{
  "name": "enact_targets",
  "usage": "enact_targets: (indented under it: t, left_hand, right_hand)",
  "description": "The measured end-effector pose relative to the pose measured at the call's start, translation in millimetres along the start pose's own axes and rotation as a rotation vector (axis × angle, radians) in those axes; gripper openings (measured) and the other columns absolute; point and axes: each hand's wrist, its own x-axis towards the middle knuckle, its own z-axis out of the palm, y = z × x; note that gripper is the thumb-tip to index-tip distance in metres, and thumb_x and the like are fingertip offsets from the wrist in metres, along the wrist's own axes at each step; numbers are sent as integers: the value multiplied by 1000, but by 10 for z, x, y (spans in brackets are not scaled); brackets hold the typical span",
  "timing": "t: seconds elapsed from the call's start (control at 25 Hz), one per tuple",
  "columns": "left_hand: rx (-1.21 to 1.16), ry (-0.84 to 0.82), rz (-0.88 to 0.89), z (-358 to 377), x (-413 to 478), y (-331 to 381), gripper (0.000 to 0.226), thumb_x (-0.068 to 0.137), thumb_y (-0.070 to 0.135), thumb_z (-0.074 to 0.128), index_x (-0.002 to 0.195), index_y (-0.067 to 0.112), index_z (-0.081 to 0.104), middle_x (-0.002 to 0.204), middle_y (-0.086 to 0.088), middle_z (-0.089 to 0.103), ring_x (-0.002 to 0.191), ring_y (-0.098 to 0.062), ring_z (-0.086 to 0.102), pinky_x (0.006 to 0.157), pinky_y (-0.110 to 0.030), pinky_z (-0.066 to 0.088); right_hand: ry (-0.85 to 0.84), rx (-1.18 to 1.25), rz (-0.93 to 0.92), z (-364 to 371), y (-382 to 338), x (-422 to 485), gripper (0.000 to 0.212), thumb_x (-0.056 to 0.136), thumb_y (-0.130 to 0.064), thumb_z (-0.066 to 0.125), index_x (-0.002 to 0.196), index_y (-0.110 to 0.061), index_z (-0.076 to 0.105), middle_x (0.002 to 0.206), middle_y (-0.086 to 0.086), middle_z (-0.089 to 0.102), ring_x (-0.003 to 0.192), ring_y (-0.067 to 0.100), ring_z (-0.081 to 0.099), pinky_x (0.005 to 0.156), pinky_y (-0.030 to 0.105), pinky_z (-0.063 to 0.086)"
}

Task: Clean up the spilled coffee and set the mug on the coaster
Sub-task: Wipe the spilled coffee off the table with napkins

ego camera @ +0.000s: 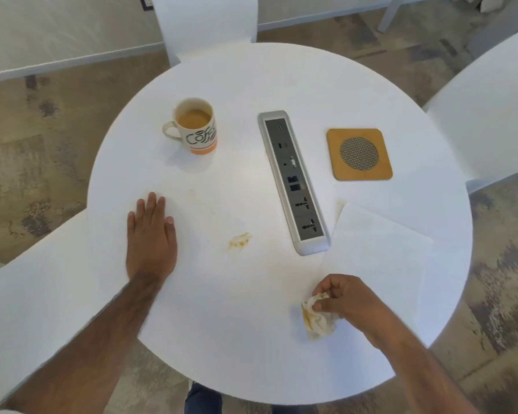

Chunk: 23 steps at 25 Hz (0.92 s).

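One round white table (251,339). On it: one cream ceramic mug (195,127) with black lettering and an orange band at the base, part full of brown coffee, handle pointing left; one square cork coaster (335,162) with a round grey mesh centre; one long silver power-and-data socket strip (293,182) set between mug and coaster; one flat white paper napkin (377,246); one crumpled, coffee-stained tissue (316,321). One small brown coffee spill (239,239) left on the tabletop, plus a faint pale smear (192,194) farther up.

Left hand (151,237): palm down, fingers together and extended, pressed flat on the table. Mug stands upright well beyond its fingertips, untouched. Spill lies to the right of this hand, apart from it.

Right hand (346,300): fingers curled, pinching the crumpled tissue near the table's near-right edge, just below the flat napkin. Spill lies up and left of it, well apart. Coaster is far beyond this hand, bare, across the socket strip from the mug.

Three white chairs partly visible around the table.
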Motion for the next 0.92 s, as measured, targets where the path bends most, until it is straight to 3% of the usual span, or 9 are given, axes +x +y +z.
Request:
enact_targets:
  t: [0.2, 0.28, 0.44, 0.52, 0.56, 0.64, 0.72, 0.8, 0.92]
  left_hand:
    - [9, -8, -8, 6, 9, 2, 49, 107, 20, 33, 155, 6, 35, 166, -13, 27, 155, -33, 20, 127, -47, 10]
    - [10, -12, -12, 2, 7, 6, 49, 108, 19, 34, 155, 6, 34, 167, -13, 26, 155, -33, 19, 127, -46, 9]
    - [2, -10, -11, -9, 2, 15, 49, 108, 19, 34, 155, 6, 34, 167, -13, 27, 155, -33, 19, 127, -45, 8]
    - [5, -9, -13, -11, 2, 12, 49, 108, 19, 34, 155, 7, 35, 167, -12, 26, 155, -32, 18, 127, -44, 8]
    - [5, -11, -13, -12, 1, 10, 49, 108, 19, 34, 155, 7, 35, 167, -12, 26, 156, -32, 18, 127, -44, 7]
    - [1, -14, -13, -14, -1, 12, 49, 108, 20, 33, 155, 7, 34, 167, -12, 26, 156, -32, 18, 127, -44, 7]
    - [0, -16, -16, -15, 5, 15, 49, 108, 20, 33, 155, 7, 34, 167, -12, 26, 156, -31, 17, 127, -44, 7]
    - [2, -17, -13, -15, 7, 15, 49, 108, 20, 33, 155, 7, 34, 167, -12, 26, 156, -31, 18, 127, -44, 7]
    - [9, -10, -9, -9, 7, 2, 49, 108, 20, 34, 155, 7, 34, 167, -12, 26, 156, -32, 18, 127, -44, 8]
  right_hand:
    - [192, -475, -103, -40, 158, 19, 20, 81, -6, 78, 87, -24, 69, 94, -2, 64, 79, 9, 60, 67, 17, 43]
    - [255, -539, -170, -92, 148, 1, 26, 85, -8, 76, 92, -31, 65, 99, -6, 60, 84, 5, 61, 68, 14, 41]
    - [368, -526, -237, -304, 195, 16, 33, 89, -5, 70, 93, -37, 63, 101, -6, 64, 87, 10, 64, 80, 26, 47]
    - [510, -522, -285, -467, 235, 51, 33, 93, -9, 67, 108, -39, 66, 115, -2, 67, 104, 18, 65, 93, 34, 49]
    - [542, -595, -299, -535, 267, 77, 39, 95, -18, 68, 125, -41, 63, 132, 2, 63, 123, 24, 58, 104, 38, 45]
    - [458, -854, -249, -612, 329, 124, 71, 95, -50, 65, 155, -51, 28, 168, 5, 24, 155, 31, 20, 121, 50, 23]
    - [397, -1051, -220, -590, 431, 218, 87, 89, -78, 46, 157, -55, -4, 172, 4, -12, 158, 33, -11, 122, 61, 6]
    - [446, -1132, -250, -556, 549, 314, 84, 91, -82, 30, 158, -51, -10, 170, 8, -20, 156, 37, -16, 119, 67, 3]
    - [540, -1044, -285, -551, 574, 403, 67, 103, -65, 19, 162, -40, -2, 173, 2, -12, 158, 30, -13, 121, 67, 2]
